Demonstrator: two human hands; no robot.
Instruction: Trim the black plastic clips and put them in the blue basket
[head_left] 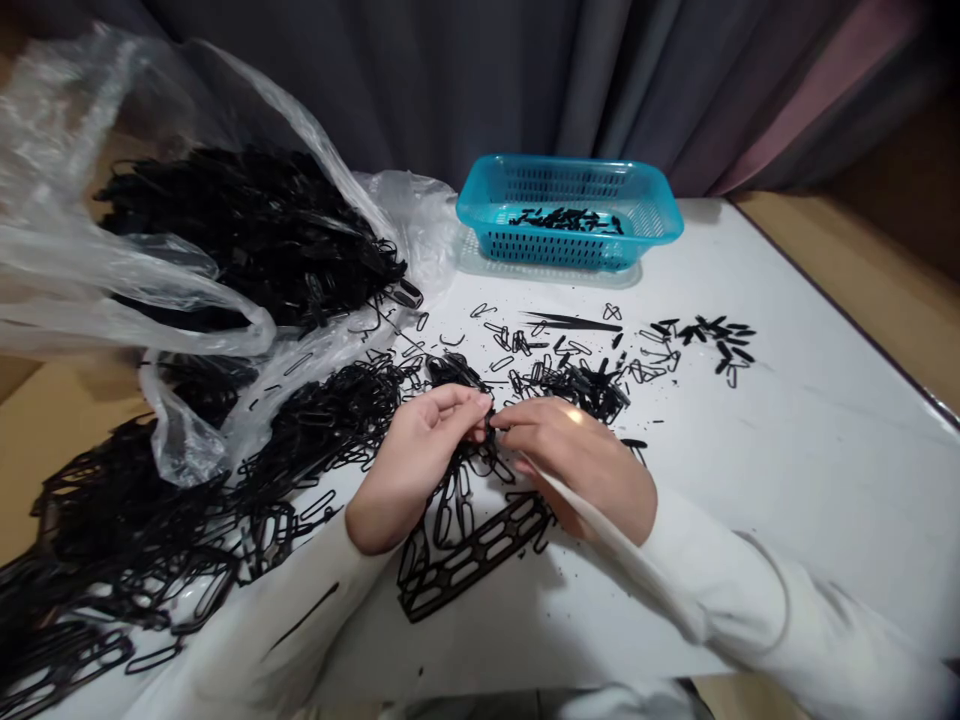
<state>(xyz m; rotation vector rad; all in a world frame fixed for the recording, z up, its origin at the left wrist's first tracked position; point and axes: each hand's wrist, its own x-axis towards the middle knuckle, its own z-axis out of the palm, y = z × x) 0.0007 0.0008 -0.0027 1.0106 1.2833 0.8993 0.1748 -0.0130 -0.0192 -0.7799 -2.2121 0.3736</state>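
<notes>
My left hand (431,445) is closed in a pinch, thumb against forefinger, on a small black slotted piece (489,440). Close beside it, my right hand (581,450) is curled with its fingertips together at the same piece; much of what lies between the fingers is hidden. Below the hands, a flat black frame with oblong openings (472,555) lies on the white table. Just beyond my fingertips lies a bunch of black strips (454,370). A heap of short black pieces (589,388) sits past my right hand.
A clear plastic bag (300,120) full of black parts (247,230) spills a tangled pile (150,510) over the left side. At the back stands a blue basket (570,258) holding small black pieces. Black tweezers (574,322) and a small cluster of black pieces (716,332) lie nearer.
</notes>
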